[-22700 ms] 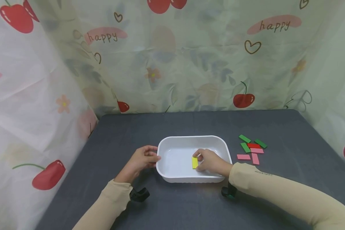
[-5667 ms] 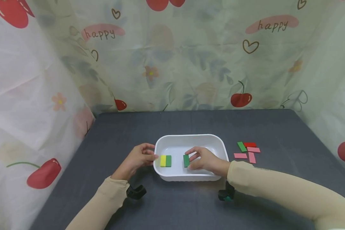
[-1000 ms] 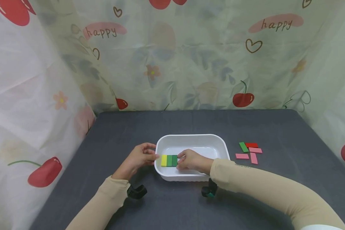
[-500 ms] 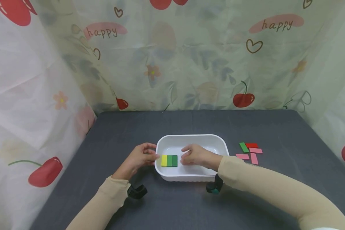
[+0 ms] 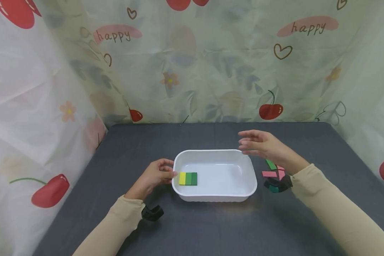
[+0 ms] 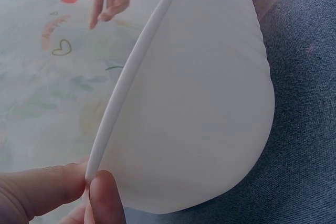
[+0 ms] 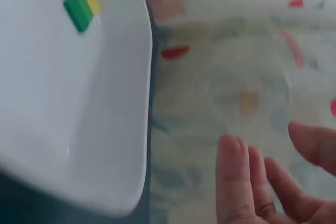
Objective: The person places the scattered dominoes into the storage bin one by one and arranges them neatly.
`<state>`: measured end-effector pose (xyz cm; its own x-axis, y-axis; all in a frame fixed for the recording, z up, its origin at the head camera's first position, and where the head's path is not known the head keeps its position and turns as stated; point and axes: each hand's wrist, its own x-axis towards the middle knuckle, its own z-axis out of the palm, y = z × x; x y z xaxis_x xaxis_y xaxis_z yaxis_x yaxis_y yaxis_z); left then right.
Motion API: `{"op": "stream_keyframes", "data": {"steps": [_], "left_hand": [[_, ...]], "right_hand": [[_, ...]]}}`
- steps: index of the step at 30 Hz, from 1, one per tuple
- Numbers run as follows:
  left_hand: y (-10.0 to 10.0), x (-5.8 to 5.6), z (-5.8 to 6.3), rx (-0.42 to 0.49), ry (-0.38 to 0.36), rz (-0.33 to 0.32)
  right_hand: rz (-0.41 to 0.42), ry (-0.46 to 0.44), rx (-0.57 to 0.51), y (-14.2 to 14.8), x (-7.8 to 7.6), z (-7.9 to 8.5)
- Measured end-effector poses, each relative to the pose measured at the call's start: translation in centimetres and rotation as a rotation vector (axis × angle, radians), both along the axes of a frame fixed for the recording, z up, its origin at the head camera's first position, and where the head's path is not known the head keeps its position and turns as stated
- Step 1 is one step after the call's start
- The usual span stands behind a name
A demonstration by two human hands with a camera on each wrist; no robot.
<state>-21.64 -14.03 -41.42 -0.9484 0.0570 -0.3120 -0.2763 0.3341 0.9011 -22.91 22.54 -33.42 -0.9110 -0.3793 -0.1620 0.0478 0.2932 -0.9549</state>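
Your left hand [image 5: 153, 176] pinches a white tray [image 5: 224, 179] holding three blocks [image 5: 188, 179]; your right hand [image 5: 265, 145] hovers near its far corner, fingers [image 7: 233, 182] outstretched.

You read “happy” [image 5: 117, 35] twice on the cloth [image 5: 211, 89] beyond your fingers [image 5: 252, 133], once left, once right of them.
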Motion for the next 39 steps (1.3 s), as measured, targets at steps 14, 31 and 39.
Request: {"op": "stream_keyframes", "data": {"steps": [14,31,39], "left_hand": [[-0.1,0.0,0.1,-0.003,-0.009,0.011],[0.1,0.1,0.0,-0.01,0.004,0.011],[0.1,0.1,0.1,-0.005,0.0,0.012]], "right_hand": [[-0.204,0.183,0.329,9.7,-0.4,-4.9],[0.015,0.173,0.534,11.6,-1.8,-9.4],[0.04,0.157,0.586,11.4,-1.9,-9.6]]}}
